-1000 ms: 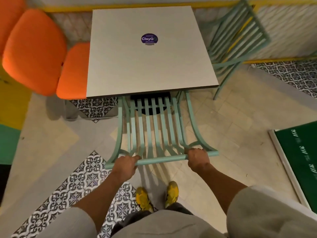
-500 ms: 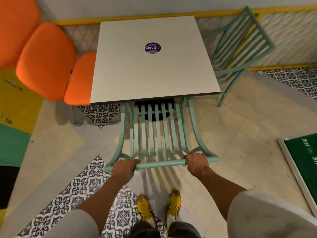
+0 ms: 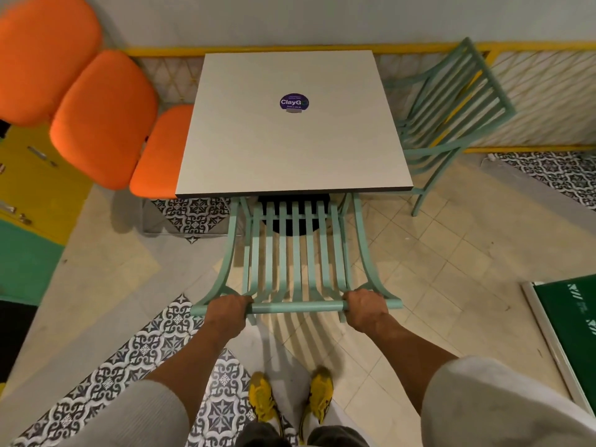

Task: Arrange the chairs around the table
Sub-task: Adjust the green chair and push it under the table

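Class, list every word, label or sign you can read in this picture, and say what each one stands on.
"ClayG": large white letters on the round purple sticker on the table; a last character is unclear.
Small print on the sticker, above and below: too small to read.
White marks on the green board at the right: cut off, unreadable.

Small café or fast-food dining area. Indicated by a square table [image 3: 290,130] bearing a round "ClayGo" sticker [image 3: 294,102], mint slatted chairs [image 3: 295,253], an orange padded bench [image 3: 103,117], patterned floor tiles [image 3: 190,214] and a yellow-railed partition [image 3: 541,98].
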`<state>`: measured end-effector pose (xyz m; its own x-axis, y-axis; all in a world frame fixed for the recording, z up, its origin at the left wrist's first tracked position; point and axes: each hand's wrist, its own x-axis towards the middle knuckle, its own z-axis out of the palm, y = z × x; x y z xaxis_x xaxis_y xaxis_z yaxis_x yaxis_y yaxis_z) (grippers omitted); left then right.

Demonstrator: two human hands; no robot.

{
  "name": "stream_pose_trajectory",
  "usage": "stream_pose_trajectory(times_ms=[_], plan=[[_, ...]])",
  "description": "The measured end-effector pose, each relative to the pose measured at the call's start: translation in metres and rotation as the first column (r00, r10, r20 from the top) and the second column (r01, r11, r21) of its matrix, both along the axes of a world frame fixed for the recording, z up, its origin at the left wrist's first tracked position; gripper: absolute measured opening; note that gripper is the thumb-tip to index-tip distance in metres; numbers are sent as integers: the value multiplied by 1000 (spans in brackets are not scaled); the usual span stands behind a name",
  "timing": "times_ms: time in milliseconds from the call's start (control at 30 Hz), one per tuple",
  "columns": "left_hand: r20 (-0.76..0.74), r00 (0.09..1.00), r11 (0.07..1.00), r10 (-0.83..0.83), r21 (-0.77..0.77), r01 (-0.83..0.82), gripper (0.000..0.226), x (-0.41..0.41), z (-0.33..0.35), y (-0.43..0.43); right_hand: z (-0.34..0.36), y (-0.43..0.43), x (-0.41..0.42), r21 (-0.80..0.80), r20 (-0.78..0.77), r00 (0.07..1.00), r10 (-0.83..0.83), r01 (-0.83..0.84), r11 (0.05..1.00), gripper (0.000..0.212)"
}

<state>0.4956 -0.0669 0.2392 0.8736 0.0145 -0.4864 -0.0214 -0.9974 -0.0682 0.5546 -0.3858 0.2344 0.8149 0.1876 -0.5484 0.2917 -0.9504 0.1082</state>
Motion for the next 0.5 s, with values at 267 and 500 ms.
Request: stream_pose_trajectory(times_ms=[267,500], plan=[[-31,999,999,9,40,-8,30,-5,3,-3,5,4,-8,-33,-20,1000,21,-22,999,29],[-51,998,999,27,-20,-28,27,-2,5,-3,15,8,0,-9,-91,996,-15,14,1000,54]])
